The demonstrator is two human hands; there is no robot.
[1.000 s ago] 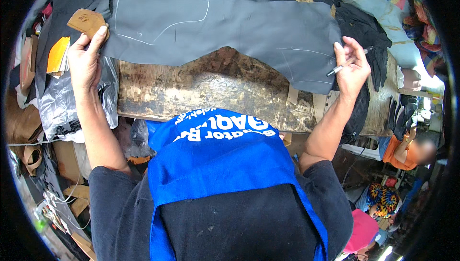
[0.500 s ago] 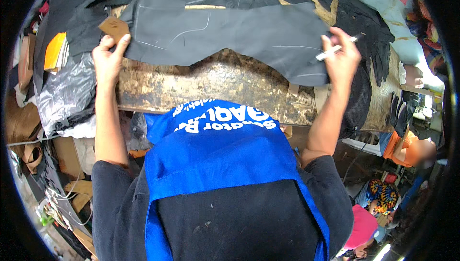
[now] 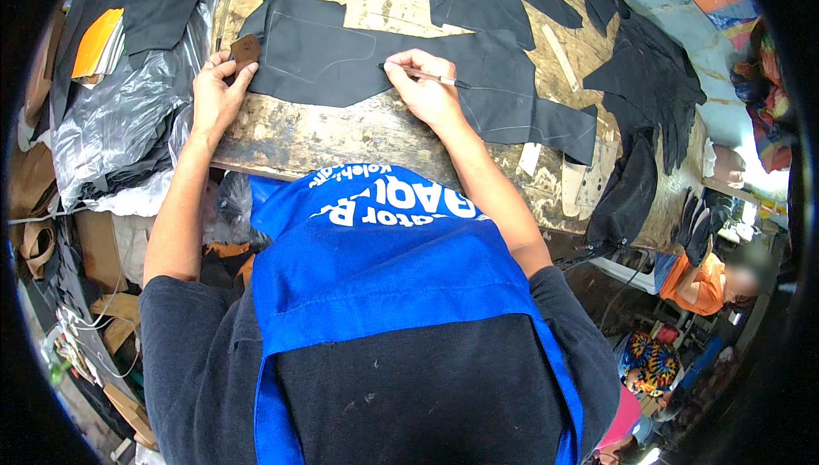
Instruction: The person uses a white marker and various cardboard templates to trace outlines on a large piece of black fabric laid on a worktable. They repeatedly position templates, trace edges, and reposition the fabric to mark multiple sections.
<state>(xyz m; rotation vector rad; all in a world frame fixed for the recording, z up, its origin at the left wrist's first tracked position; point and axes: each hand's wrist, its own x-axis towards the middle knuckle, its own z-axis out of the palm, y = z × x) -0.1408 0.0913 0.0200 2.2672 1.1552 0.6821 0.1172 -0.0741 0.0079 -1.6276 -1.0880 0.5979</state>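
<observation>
The dark sheet [image 3: 316, 68] lying on the table [image 3: 341, 128] looks light and floppy, best lifted by both ends, while the left hand [image 3: 219, 96] pinches a brown, likely stiff piece [image 3: 246, 51] at its left end and the right hand [image 3: 426, 90] grips a slim pen [image 3: 439, 78].

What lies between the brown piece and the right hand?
In the head view, a white-marked black sheet spans from the brown piece to the right hand.

Blk sheet [image 3: 341, 72] w/ pale outlines, flat on tbl [image 3: 299, 130]; sm brn template [image 3: 246, 49] at L edge; pen [image 3: 448, 80] slanted over it.
</observation>
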